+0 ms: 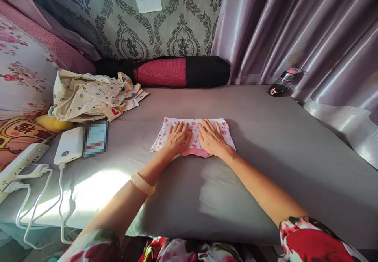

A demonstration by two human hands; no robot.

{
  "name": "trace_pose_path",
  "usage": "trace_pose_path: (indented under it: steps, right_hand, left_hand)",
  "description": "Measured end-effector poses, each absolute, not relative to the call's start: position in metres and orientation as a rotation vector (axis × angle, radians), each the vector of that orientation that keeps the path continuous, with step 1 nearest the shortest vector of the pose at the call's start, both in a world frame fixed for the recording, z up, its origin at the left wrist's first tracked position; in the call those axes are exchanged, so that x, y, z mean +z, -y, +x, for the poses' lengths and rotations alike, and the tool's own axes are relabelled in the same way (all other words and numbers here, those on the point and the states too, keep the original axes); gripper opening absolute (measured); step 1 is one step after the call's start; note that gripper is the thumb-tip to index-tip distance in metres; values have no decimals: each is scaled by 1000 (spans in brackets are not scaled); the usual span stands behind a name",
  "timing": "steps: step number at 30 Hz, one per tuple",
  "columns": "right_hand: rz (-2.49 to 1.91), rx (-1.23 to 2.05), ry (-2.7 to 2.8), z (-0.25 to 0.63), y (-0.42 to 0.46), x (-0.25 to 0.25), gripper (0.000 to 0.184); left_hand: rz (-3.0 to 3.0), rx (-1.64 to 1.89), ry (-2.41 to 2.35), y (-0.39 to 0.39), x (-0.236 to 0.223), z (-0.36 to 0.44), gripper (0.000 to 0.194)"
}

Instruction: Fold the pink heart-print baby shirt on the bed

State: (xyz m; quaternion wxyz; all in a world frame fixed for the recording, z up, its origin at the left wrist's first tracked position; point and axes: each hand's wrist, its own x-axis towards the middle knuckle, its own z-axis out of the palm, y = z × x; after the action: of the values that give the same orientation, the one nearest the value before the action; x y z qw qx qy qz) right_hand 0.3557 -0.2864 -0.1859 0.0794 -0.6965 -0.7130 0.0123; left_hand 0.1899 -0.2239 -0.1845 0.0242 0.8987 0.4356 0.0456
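Note:
A folded white cloth garment [194, 136] with pink and red prints lies flat on the grey bed sheet [183, 191]. A plain pink edge of it shows along the side nearest me. My left hand [178, 138] rests palm down on its left half, fingers stretched out. On the right half lies my right hand [212, 136], also flat with fingers spread. Both hands press on the cloth without gripping it, and a gap of printed fabric shows between them. A pale bangle [143, 183] circles my left forearm.
Crumpled cream printed clothes [88, 96] lie at the far left. A white power bank [69, 145], a cabled power strip [23, 163] and a blurred flat item [95, 139] are nearer. A black and red roll [165, 71] lines the wall; a dark bottle [284, 82] stands right.

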Motion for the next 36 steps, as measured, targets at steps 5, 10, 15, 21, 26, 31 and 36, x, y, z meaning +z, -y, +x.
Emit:
trace_pose_path:
  steps: [5,10,15,21,26,31,36]
  right_hand:
    - [-2150,20,2097,368,285,-192,52]
    - [-2143,16,2086,367,285,-196,51]
    - [-2146,27,2072,365,285,-195,51]
    - [-2109,92,2138,377,288,-183,51]
    - [-2248,-16,2000,399,289,-182,56]
    - [-2324,87,1941,409,287,-194,58]
    - [-2314,98,1937,409,286,-198,59]
  left_hand:
    - [2786,183,-1459,206,-192,175,56]
    - [2776,179,-1488,203,-200,174,57]
    - [2762,163,-1494,204,-200,175,57]
    - [2765,126,-1415,200,-189,169,53]
    - [2714,103,-1472,188,-184,157,56]
    - [2644,44,-1502,182,-192,152,61]
    - [2628,40,-1522,183,-193,154,61]
